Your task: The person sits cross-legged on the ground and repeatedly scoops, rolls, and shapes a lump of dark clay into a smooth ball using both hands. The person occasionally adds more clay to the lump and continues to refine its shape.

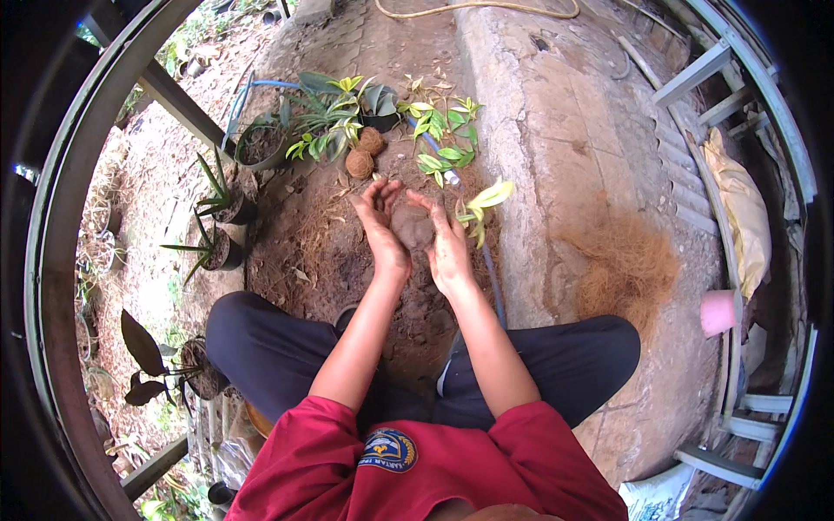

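Note:
A ball of dark, moist soil [412,227] is cupped between my two palms, above the ground before my crossed legs. My left hand [382,228] presses on its left side with the fingers curved, and my right hand [445,241] holds its right side. A sprig with yellow-green leaves [483,200] shows just right of my right hand; whether it is rooted in the ball cannot be told. Beyond my fingertips rest two fibre-wrapped balls [359,163], touching each other, with leafy plants by them. Loose dark soil [417,309] lies beneath my wrists.
Green cuttings [449,155] lie ahead near a blue pipe [427,135]. Brown coconut fibre [625,267] is heaped on the concrete at right, short of a pink pot [718,312]. Several potted plants [225,251] stand at left. A hose [482,5] crosses the far ground.

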Available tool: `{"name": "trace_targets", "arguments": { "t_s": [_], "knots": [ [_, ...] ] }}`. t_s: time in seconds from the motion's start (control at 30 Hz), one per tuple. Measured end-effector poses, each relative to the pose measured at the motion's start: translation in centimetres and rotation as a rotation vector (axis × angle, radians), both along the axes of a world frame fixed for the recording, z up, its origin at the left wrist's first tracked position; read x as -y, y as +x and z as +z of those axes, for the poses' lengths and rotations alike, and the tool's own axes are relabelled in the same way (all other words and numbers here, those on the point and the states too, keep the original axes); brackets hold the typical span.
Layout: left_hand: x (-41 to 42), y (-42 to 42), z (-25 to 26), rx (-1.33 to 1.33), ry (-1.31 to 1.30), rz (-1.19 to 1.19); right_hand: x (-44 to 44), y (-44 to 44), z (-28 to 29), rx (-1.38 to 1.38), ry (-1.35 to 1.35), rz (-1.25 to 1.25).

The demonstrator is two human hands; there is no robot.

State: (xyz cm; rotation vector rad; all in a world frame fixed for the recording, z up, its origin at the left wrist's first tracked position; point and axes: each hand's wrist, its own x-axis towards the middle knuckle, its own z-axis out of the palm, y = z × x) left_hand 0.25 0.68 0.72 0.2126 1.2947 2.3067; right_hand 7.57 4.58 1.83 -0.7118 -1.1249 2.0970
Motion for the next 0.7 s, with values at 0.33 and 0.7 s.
{"name": "trace_targets", "arguments": {
  "t_s": [0.33,0.7],
  "knots": [
    [0.3,2.1,2.3,0.065,0.146,-0.066,0.2,0.7,-0.6,-0.380,0.009,0.009],
    [-0.4,1.5,2.5,-0.842,-0.004,0.116,-0.7,1.1,1.9,-0.208,-0.006,-0.008]
  ]
}}
